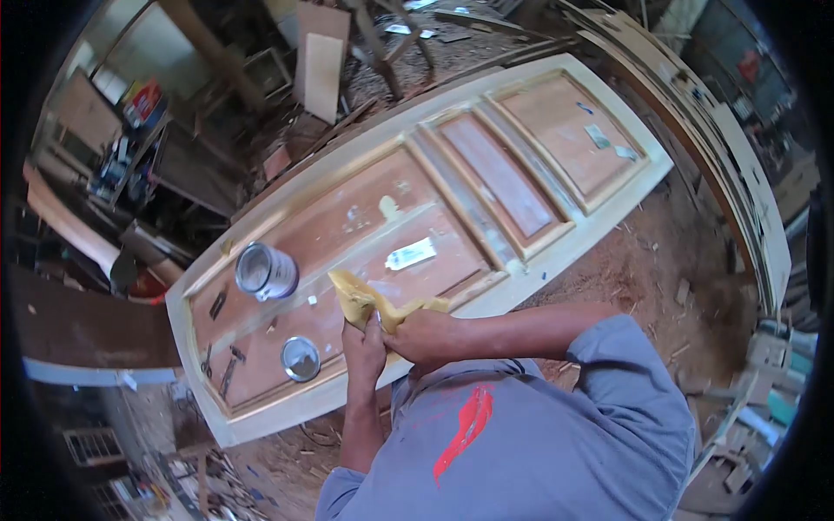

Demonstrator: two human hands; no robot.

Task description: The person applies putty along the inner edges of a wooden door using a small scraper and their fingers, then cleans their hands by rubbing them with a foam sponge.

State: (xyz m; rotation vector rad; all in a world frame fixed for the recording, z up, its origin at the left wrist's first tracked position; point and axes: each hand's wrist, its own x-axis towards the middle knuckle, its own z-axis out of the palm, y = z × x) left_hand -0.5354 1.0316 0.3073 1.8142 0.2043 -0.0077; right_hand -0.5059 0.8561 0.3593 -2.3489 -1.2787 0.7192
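Both hands meet over the near edge of a wooden panelled door [599,213] that lies flat. My left hand [363,347] and my right hand [427,337] together grip a crumpled yellow cloth [358,295], which sticks up between them. An open metal can [265,271] stands on the door just left of the cloth. Its round lid [301,358] lies below the can, close to my left hand. A small white tube [410,253] rests on the panel just beyond the cloth.
Small dark tools [228,372] lie on the door's left end, and paper scraps [598,136] on its far panel. Sawdust and wood offcuts cover the ground [643,278]. Stacked boards [738,174] lean at the right; cluttered workshop benches [130,165] stand at the left.
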